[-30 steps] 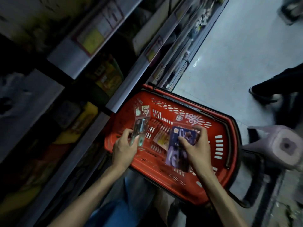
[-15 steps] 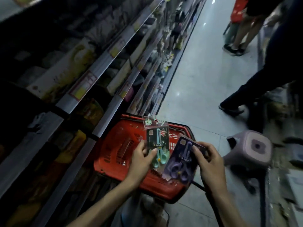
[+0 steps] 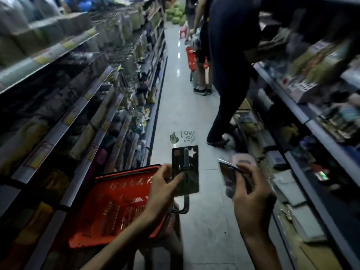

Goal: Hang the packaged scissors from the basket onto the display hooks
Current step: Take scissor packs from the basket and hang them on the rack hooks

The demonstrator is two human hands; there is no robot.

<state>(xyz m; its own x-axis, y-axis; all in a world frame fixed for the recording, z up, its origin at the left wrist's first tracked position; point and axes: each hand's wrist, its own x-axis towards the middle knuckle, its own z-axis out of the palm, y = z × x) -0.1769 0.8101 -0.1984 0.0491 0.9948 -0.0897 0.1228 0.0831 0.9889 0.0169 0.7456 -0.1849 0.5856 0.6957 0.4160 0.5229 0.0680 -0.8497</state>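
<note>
1. Step, my read: transfer stage. Both packs are out of the red basket (image 3: 116, 207) and none is hung yet.
2. Left hand (image 3: 162, 189) pinches the dark scissors pack (image 3: 185, 170) at its lower edge. The pack is upright with its clear header on top.
3. Right hand (image 3: 251, 193) has fingers curled round the second pack (image 3: 228, 176), which is tilted. Contents blurred.
4. Basket sits low, beside the left shelves (image 3: 78, 106).
5. Next: locate the hooks, which are too blurred to pick out. Then line up a header with a hook tip, one pack at a time.

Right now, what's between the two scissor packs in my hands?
Nothing: in the head view, only bare aisle floor shows between the left pack and the right pack.
</note>
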